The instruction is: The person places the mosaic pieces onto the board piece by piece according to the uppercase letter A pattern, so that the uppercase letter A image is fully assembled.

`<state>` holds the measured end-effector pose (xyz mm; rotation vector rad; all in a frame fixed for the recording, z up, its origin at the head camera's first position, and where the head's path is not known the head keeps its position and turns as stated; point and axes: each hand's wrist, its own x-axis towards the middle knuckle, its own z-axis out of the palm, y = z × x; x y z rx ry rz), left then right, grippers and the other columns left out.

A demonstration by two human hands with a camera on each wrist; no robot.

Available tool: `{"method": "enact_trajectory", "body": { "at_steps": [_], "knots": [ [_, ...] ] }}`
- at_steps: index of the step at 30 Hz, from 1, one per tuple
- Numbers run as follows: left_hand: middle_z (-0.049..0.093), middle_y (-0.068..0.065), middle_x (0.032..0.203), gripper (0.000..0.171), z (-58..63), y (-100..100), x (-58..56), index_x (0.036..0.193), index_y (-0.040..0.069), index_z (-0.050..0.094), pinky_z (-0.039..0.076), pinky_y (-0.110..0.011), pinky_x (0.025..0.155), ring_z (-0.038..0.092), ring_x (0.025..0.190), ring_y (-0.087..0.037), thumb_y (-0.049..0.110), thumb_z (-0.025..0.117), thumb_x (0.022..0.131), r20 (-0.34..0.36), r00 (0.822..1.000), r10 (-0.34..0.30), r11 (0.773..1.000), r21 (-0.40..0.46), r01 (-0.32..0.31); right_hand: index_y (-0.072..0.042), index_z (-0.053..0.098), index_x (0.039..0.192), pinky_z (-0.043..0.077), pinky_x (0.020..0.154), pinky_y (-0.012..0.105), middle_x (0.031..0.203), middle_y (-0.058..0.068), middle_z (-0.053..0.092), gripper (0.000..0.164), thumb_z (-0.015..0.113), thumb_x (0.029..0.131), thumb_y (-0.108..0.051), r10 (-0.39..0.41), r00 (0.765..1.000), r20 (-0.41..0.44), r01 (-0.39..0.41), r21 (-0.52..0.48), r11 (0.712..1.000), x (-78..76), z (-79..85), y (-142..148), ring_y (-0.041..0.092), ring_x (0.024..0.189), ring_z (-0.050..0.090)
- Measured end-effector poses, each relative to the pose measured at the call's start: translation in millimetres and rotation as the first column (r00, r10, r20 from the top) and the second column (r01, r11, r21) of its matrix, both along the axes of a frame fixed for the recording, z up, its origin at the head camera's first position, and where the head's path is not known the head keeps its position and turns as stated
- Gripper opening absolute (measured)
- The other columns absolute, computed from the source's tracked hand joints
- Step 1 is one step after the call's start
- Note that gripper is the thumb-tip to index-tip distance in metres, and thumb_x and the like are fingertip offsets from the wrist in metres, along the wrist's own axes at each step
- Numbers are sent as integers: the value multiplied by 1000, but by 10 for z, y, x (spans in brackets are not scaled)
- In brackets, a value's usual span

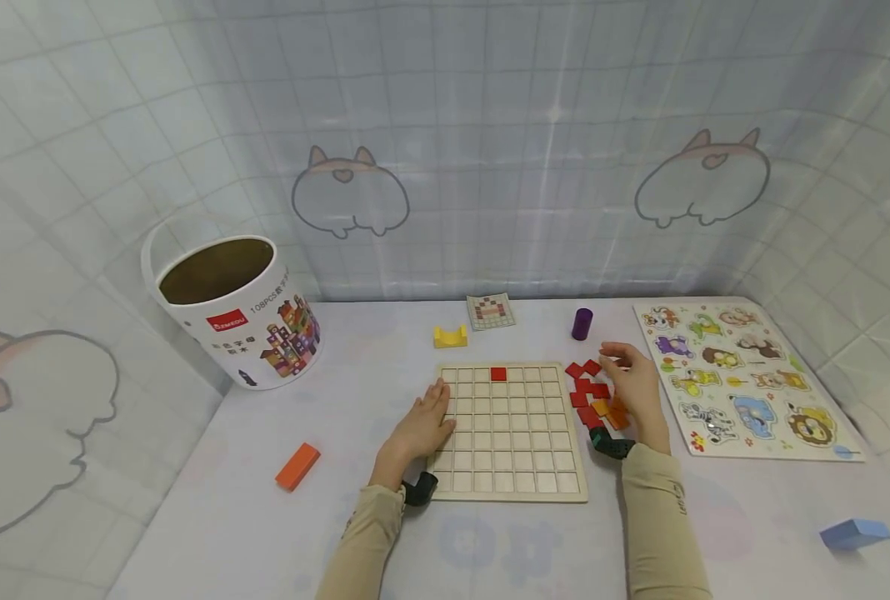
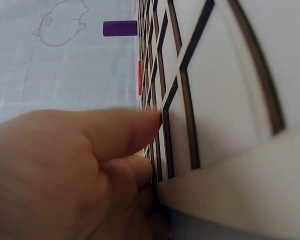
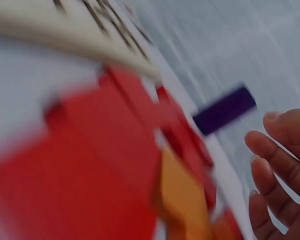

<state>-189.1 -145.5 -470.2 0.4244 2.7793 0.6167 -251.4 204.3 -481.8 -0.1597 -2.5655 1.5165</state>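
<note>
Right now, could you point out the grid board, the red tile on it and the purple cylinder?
Grid board (image 1: 501, 422): head view, a bare square near its middle.
Red tile (image 1: 498, 374): head view, middle of its top face.
Purple cylinder (image 1: 581, 327): head view, its curved side.

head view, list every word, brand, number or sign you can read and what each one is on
"ZMEDU", first letter unclear: red label on the white bucket
"108PCS数字", what follows unclear: the bucket's side
"色字母", first character unclear: the bucket's side
"积木": the bucket, under that line
Too small to read: marks on the right sleeve and left sleeve
Too pale to read: print on the table
</note>
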Motion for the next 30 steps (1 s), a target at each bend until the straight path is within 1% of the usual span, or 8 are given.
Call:
{"method": "enact_trajectory", "body": {
  "at_steps": [2, 5, 7, 9, 11, 14, 21, 30],
  "knots": [
    [7, -20, 162, 63, -4, -3, 2, 152, -5, 16, 14, -52, 122, 11, 151, -36, 22, 42, 102, -10, 1000, 0, 1000, -4, 0, -9, 58, 130, 41, 75, 14, 127, 15, 62, 35, 53, 100, -26, -32, 998, 49, 33, -31, 999, 15, -25, 64, 21, 104, 51],
    [7, -20, 162, 62, -14, -4, 0, 152, -5, 16, 14, -52, 122, 11, 151, -36, 22, 41, 103, -17, 1000, 6, 1000, -9, -6, -8, 56, 132, 44, 77, 15, 129, 15, 60, 37, 53, 100, -26, -18, 997, 81, 20, -35, 999, 8, -71, 94, 25, 108, 53],
    [8, -19, 162, 62, -21, -3, -3, 152, -5, 16, 15, -52, 122, 11, 151, -35, 22, 41, 103, -23, 1000, 7, 1000, -9, -7, -7, 56, 132, 47, 83, 21, 129, 17, 60, 37, 55, 99, -24, 10, 997, 76, -9, -13, 1000, -10, -102, 77, 28, 109, 55],
    [7, -19, 162, 62, -29, -1, -9, 153, -5, 16, 15, -52, 122, 11, 151, -35, 23, 41, 103, -25, 1000, 5, 1000, -10, -5, -5, 56, 131, 49, 90, 31, 128, 19, 61, 38, 58, 97, -22, 37, 998, 60, -40, 42, 998, -31, -138, 54, 31, 111, 56],
    [8, -20, 162, 62, -36, -1, -17, 152, -5, 16, 15, -52, 122, 12, 150, -36, 22, 41, 103, -32, 999, -2, 1000, -9, 1, -5, 57, 130, 47, 96, 41, 127, 20, 61, 38, 61, 96, -21, 46, 997, 60, -51, 85, 995, -47, -164, 30, 33, 112, 55],
    [8, -21, 162, 62, -48, -2, -26, 152, -6, 16, 16, -52, 122, 12, 150, -36, 22, 41, 103, -38, 999, -10, 1000, -13, 9, -4, 57, 129, 42, 101, 48, 126, 21, 61, 39, 63, 93, -18, 42, 998, 57, -49, 139, 989, -62, -187, 8, 35, 112, 53],
    [9, -22, 162, 61, -43, -10, -10, 152, -7, 17, 17, -53, 121, 13, 150, -37, 20, 40, 102, -42, 999, -21, 1000, -15, 20, -2, 57, 127, 44, 97, 48, 121, 23, 62, 40, 66, 91, -15, 16, 999, 35, -22, 179, 984, -53, -163, -38, 36, 109, 53],
    [8, -21, 162, 61, -2, 2, 0, 152, -6, 17, 16, -52, 122, 13, 150, -37, 21, 41, 103, -35, 999, -14, 1000, -20, 13, 0, 57, 125, 48, 88, 44, 114, 23, 62, 36, 63, 92, -13, 2, 1000, 15, -5, 244, 970, -55, -144, -82, 34, 96, 55]
  ]
}}
